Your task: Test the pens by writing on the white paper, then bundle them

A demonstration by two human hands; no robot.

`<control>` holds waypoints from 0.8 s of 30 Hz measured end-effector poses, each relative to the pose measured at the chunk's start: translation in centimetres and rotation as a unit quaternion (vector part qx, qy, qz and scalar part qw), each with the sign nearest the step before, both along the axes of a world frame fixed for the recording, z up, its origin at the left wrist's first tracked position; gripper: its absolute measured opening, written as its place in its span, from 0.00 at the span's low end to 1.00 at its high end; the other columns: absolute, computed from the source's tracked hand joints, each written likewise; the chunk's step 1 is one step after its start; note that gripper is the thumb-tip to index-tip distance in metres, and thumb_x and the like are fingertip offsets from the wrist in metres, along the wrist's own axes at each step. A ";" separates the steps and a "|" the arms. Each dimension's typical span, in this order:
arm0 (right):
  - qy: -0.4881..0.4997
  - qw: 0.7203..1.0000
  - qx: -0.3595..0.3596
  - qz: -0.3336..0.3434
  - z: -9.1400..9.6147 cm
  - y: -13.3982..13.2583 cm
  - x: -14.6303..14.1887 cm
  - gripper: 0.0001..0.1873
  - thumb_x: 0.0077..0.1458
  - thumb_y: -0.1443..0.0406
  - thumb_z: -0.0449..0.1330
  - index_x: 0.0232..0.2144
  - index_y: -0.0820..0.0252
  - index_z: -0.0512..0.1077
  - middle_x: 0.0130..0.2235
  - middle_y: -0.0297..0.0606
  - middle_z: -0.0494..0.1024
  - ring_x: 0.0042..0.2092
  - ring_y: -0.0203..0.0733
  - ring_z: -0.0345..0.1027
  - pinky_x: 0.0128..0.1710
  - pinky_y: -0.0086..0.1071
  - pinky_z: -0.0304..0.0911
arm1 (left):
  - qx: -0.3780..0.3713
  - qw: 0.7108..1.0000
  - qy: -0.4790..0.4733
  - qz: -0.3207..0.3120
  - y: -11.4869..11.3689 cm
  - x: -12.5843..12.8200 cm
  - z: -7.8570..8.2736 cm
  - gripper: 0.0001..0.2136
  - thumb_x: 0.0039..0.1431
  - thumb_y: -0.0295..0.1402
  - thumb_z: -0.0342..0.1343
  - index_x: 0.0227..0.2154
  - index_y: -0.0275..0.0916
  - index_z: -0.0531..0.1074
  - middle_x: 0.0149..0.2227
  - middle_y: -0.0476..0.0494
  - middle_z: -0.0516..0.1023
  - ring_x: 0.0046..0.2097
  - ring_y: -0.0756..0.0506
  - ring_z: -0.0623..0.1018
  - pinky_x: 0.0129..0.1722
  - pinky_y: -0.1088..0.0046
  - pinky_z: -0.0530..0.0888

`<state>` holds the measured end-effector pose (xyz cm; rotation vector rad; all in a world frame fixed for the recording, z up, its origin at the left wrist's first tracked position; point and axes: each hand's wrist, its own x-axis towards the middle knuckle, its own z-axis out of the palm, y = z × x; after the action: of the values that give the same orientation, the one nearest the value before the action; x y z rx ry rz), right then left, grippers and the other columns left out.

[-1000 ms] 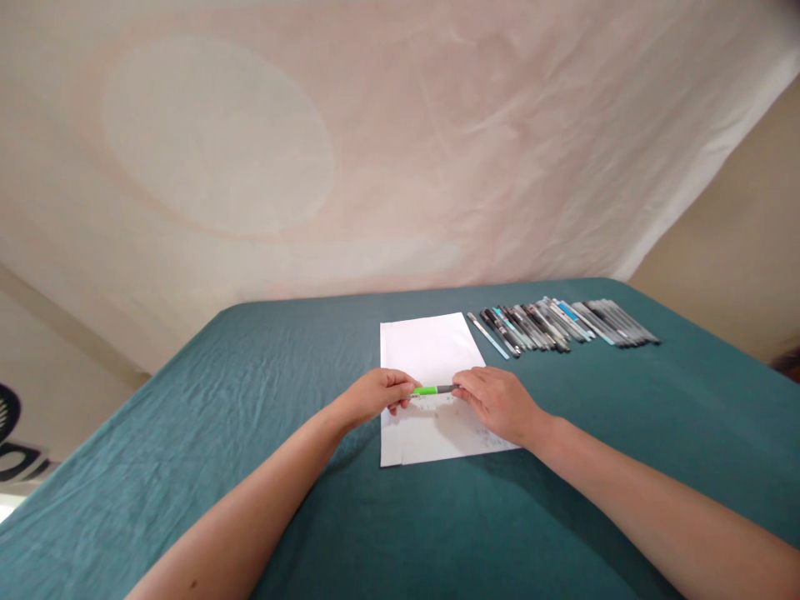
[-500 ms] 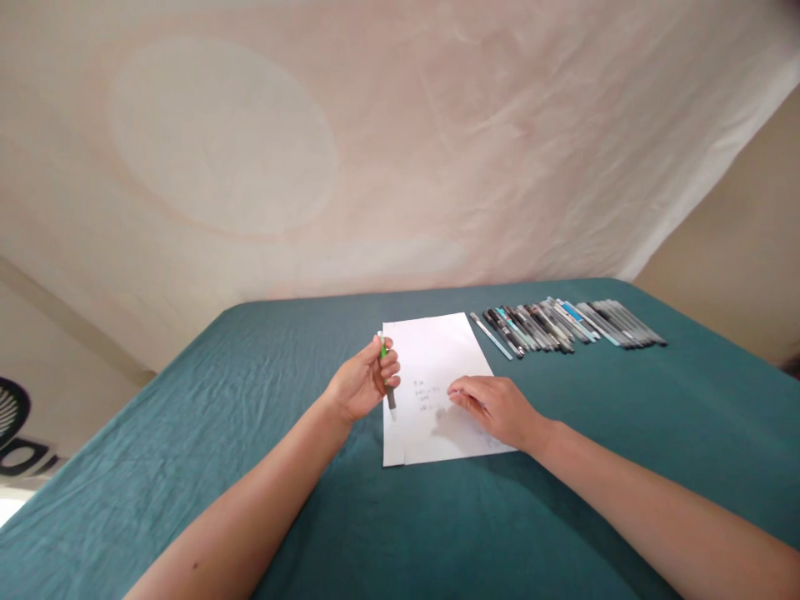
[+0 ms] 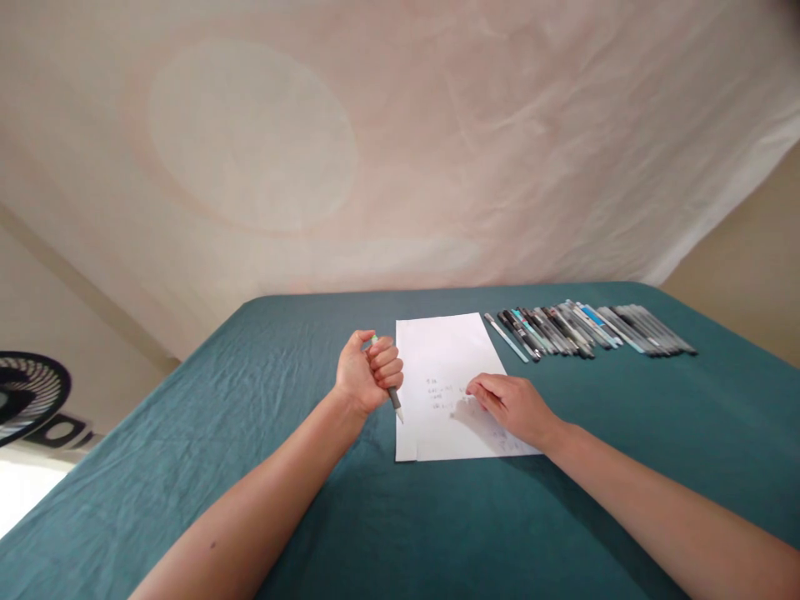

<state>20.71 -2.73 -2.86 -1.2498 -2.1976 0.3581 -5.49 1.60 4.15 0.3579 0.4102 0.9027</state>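
My left hand (image 3: 367, 372) is curled in a fist round a green and grey pen (image 3: 393, 398), whose tip points down at the left edge of a white sheet of paper (image 3: 450, 350). The sheet lies on the teal tablecloth and carries a few faint written lines near its middle. My right hand (image 3: 511, 403) rests on the lower right part of the sheet, fingers curled together and pointing left; I cannot make out whether it holds something small.
A row of several pens (image 3: 587, 327) lies side by side on the teal cloth (image 3: 250, 467) to the right of the sheet. A pale cloth backdrop hangs behind the table. A black fan (image 3: 28, 392) stands at the far left, off the table.
Both hands held the pen level over the sheet a second ago. My right hand let go and dropped onto the paper; my left hand took the pen leftward and turned it tip-down.
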 end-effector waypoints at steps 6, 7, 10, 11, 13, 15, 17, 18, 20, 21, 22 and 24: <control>-0.005 1.000 0.002 -0.003 0.1 0.0 0.0 0.17 0.63 0.59 0.46 0.34 0.57 0.73 0.31 0.36 0.78 0.33 0.37 0.71 0.36 0.28 0.61 | 0.010 1.000 -0.002 -0.004 -0.2 0.2 0.4 0.15 0.53 0.36 0.48 0.17 0.40 0.49 0.14 0.57 0.45 0.14 0.54 0.51 0.13 0.79 0.49; -0.007 1.000 0.000 -0.004 0.1 0.0 0.0 0.17 0.63 0.59 0.46 0.34 0.57 0.73 0.31 0.36 0.78 0.33 0.37 0.71 0.36 0.28 0.61 | 0.012 1.000 -0.003 -0.007 -0.2 0.2 0.4 0.16 0.54 0.36 0.48 0.17 0.40 0.49 0.15 0.57 0.45 0.15 0.54 0.51 0.13 0.79 0.49; -0.009 1.000 -0.003 -0.001 0.1 0.0 0.0 0.17 0.63 0.59 0.46 0.34 0.58 0.73 0.30 0.36 0.77 0.32 0.37 0.70 0.35 0.28 0.60 | 0.015 1.000 0.002 -0.015 -0.3 0.4 0.5 0.17 0.56 0.39 0.48 0.17 0.40 0.50 0.15 0.57 0.46 0.15 0.54 0.52 0.14 0.79 0.51; -0.009 1.000 -0.003 -0.001 0.2 0.0 0.0 0.17 0.63 0.58 0.46 0.33 0.58 0.73 0.30 0.36 0.77 0.32 0.37 0.70 0.35 0.28 0.60 | 0.015 1.000 0.005 -0.015 -0.3 0.4 0.5 0.17 0.56 0.39 0.49 0.17 0.40 0.50 0.15 0.57 0.47 0.15 0.54 0.52 0.14 0.79 0.51; -0.011 1.000 -0.002 -0.001 0.2 0.0 0.0 0.17 0.63 0.58 0.46 0.33 0.57 0.73 0.29 0.36 0.77 0.32 0.37 0.70 0.35 0.28 0.60 | 0.016 1.000 0.008 -0.014 -0.4 0.4 0.5 0.17 0.57 0.39 0.48 0.18 0.40 0.50 0.15 0.56 0.47 0.15 0.54 0.53 0.14 0.79 0.52; -0.014 1.000 -0.003 -0.002 0.3 -0.1 0.0 0.17 0.63 0.58 0.46 0.33 0.57 0.73 0.28 0.36 0.77 0.31 0.37 0.70 0.34 0.28 0.60 | 0.017 1.000 0.007 -0.016 -0.3 0.4 0.4 0.17 0.57 0.38 0.48 0.18 0.40 0.50 0.15 0.56 0.47 0.15 0.54 0.53 0.14 0.79 0.52; -0.015 1.000 -0.003 -0.002 0.4 -0.1 -0.1 0.18 0.63 0.58 0.46 0.33 0.57 0.73 0.28 0.35 0.76 0.31 0.37 0.70 0.34 0.28 0.60 | 0.016 1.000 0.006 -0.015 -0.3 0.3 0.4 0.16 0.57 0.37 0.48 0.18 0.40 0.50 0.15 0.56 0.47 0.15 0.54 0.53 0.14 0.79 0.52; -0.014 1.000 -0.001 -0.002 0.4 -0.1 -0.1 0.18 0.63 0.58 0.46 0.33 0.57 0.73 0.28 0.35 0.76 0.31 0.37 0.70 0.33 0.28 0.60 | 0.014 1.000 0.007 -0.013 -0.3 0.3 0.4 0.16 0.56 0.37 0.48 0.18 0.40 0.50 0.15 0.56 0.47 0.15 0.54 0.53 0.14 0.79 0.51; -0.012 1.000 0.004 -0.003 0.4 -0.1 -0.1 0.18 0.63 0.58 0.46 0.33 0.57 0.73 0.28 0.35 0.77 0.31 0.37 0.70 0.33 0.28 0.60 | 0.011 1.000 0.009 -0.010 -0.3 0.3 0.4 0.16 0.56 0.36 0.48 0.18 0.40 0.50 0.15 0.57 0.47 0.15 0.54 0.53 0.13 0.79 0.52; -0.011 1.000 0.007 -0.003 0.4 -0.1 -0.1 0.17 0.63 0.58 0.46 0.32 0.57 0.73 0.28 0.35 0.77 0.31 0.37 0.70 0.33 0.28 0.60 | 0.009 1.000 0.011 -0.010 -0.3 0.3 0.4 0.16 0.56 0.36 0.48 0.18 0.40 0.50 0.15 0.57 0.47 0.15 0.54 0.53 0.13 0.79 0.52; -0.011 1.000 0.008 -0.003 0.4 -0.1 0.0 0.18 0.63 0.58 0.46 0.32 0.57 0.73 0.28 0.35 0.77 0.30 0.37 0.70 0.33 0.28 0.60 | 0.009 1.000 0.011 -0.011 -0.3 0.3 0.4 0.16 0.56 0.36 0.48 0.18 0.40 0.51 0.15 0.57 0.47 0.15 0.54 0.53 0.13 0.79 0.52; -0.013 1.000 0.007 -0.003 0.3 -0.1 0.0 0.18 0.62 0.58 0.46 0.32 0.57 0.73 0.27 0.35 0.76 0.30 0.36 0.69 0.33 0.28 0.60 | 0.009 1.000 0.011 -0.014 -0.3 0.3 0.4 0.15 0.56 0.36 0.48 0.18 0.40 0.51 0.15 0.57 0.47 0.15 0.54 0.53 0.13 0.79 0.51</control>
<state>20.69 -2.79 -2.54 -1.2596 -2.2144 0.3247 -5.17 1.33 4.52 0.3898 0.4157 0.8762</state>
